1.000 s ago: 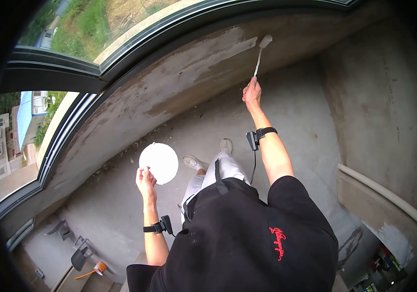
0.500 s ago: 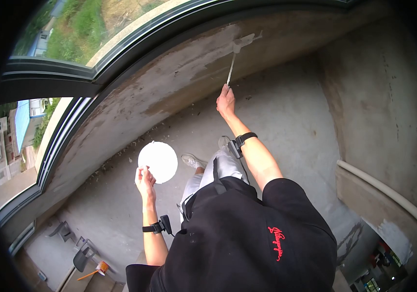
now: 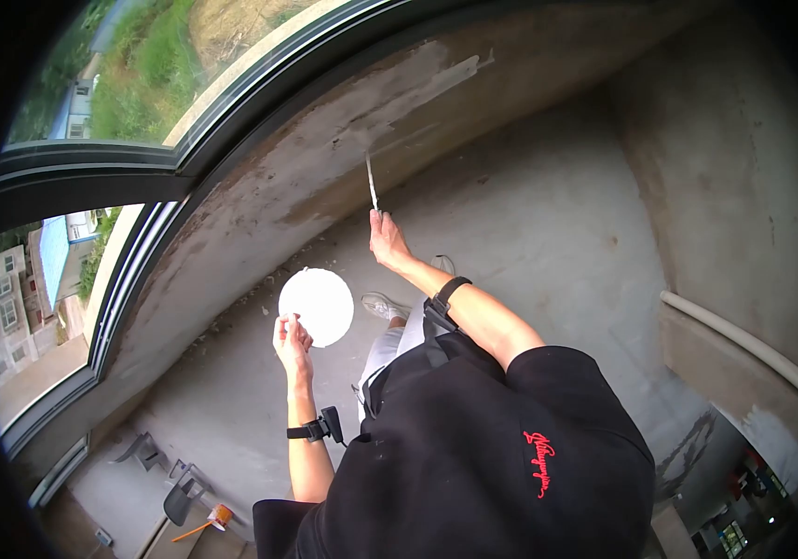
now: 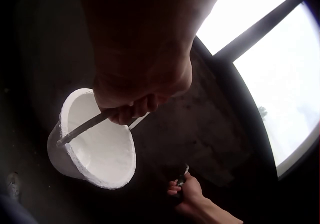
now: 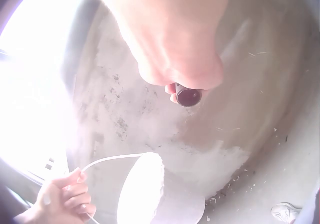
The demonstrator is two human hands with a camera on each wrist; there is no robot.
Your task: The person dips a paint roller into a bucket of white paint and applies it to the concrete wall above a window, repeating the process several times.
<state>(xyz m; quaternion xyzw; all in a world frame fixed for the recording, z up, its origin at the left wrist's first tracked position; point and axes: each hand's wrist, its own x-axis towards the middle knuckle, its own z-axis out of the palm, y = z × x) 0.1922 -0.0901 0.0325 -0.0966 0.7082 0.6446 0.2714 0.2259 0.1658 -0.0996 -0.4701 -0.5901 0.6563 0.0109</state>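
My left hand [image 3: 293,343] grips the bail handle [image 4: 90,126] of a white bucket [image 4: 57,156], which hangs from it with its mouth toward the head camera. White paint coats the bucket's inside and rim. Farther forward, my right hand [image 3: 387,240] holds a paint roller by its grip, with the white-smeared shaft [image 3: 371,182] reaching to the wall [image 3: 455,112] below the window. The roller head blends into the pale wall in the head view. From the right wrist, the round dark end of the roller's grip [image 5: 188,97] shows beneath the palm.
A wide dark window frame [image 3: 91,186] curves along the left. A pale pipe [image 3: 753,354] runs along the right side. At the lower left stand a grey chair [image 3: 178,503] and an orange-and-white pot [image 3: 220,517]. Crumbs of debris lie along the wall's foot.
My right hand has drawn the roller leftward and back along the wall, closer to the bucket. A light streak shows on the wall. The left hand has kept its hold on the bucket's handle.
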